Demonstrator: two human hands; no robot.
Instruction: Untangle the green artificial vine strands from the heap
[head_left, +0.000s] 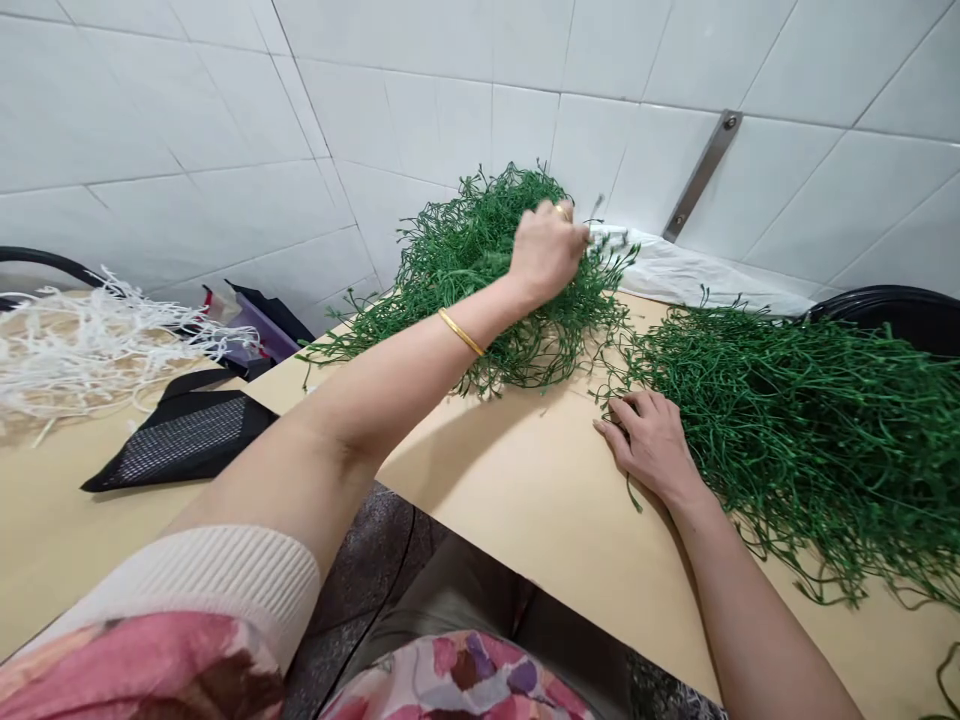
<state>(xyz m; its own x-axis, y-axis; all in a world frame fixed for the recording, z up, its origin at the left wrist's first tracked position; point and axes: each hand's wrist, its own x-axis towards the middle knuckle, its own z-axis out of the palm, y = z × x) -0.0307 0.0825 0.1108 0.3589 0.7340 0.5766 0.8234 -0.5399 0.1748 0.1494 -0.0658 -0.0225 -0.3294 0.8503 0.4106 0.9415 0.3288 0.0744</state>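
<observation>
My left hand (551, 250), with a gold bracelet and ring, is raised over a heap of thin green stems with small budded tips (480, 235). Its fingers are curled closed, and a motion-blurred stem sticks out beside them; the rest of what they hold is hidden. On the table (510, 470), my right hand (649, 440) rests with fingers slightly bent and thumb apart, at the left edge of a second, larger green pile (817, 430). A few loose stems lie under and around its fingertips.
White curly strands (112, 345) lie on the left, near a black mesh pouch (191, 435) and a purple and black item (262, 325). White plastic sheeting (682, 265) lies along the tiled wall, below a metal bracket (701, 180). A black rounded object (892, 310) stands behind the right pile.
</observation>
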